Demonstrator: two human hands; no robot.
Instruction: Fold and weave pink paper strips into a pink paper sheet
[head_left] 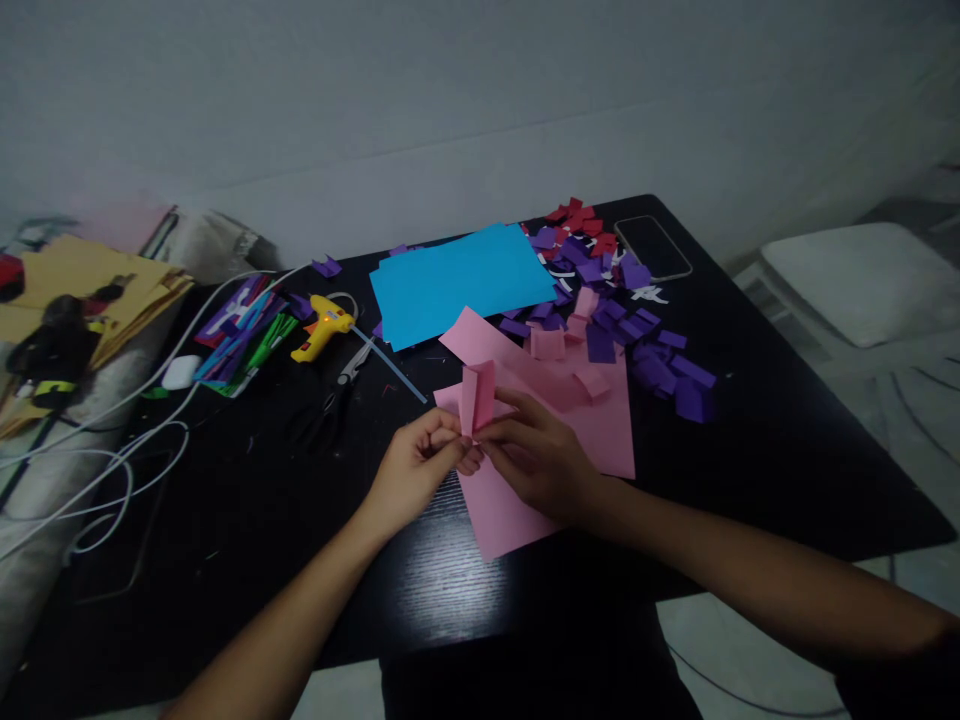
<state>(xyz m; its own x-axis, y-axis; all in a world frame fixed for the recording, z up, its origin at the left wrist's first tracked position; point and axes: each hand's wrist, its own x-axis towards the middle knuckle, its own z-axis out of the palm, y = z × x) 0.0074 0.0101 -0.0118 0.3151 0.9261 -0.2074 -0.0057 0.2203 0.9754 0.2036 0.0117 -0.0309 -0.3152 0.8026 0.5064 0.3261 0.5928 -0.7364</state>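
Note:
Between my two hands a small folded strip of pink paper (478, 395) stands upright above the table. My left hand (421, 462) pinches its lower edge from the left, thumb against the fingertips. From the right, my right hand (541, 455) grips the same piece with its fingers closed at the base. Under my right hand lie pink paper sheets (517, 515), partly covered by it. Several small folded pink pieces (547, 344) rest on the upper part of these sheets. Blue paper sheets (461, 285) are stacked just behind.
A yellow glue gun (324, 328) with a glue stick and black-handled scissors (337, 395) lie to the left. Purple paper pieces (675, 375) and red ones (581, 220) are scattered at the right, near a phone (652, 248). White cables (120, 460) loop across the table's left side.

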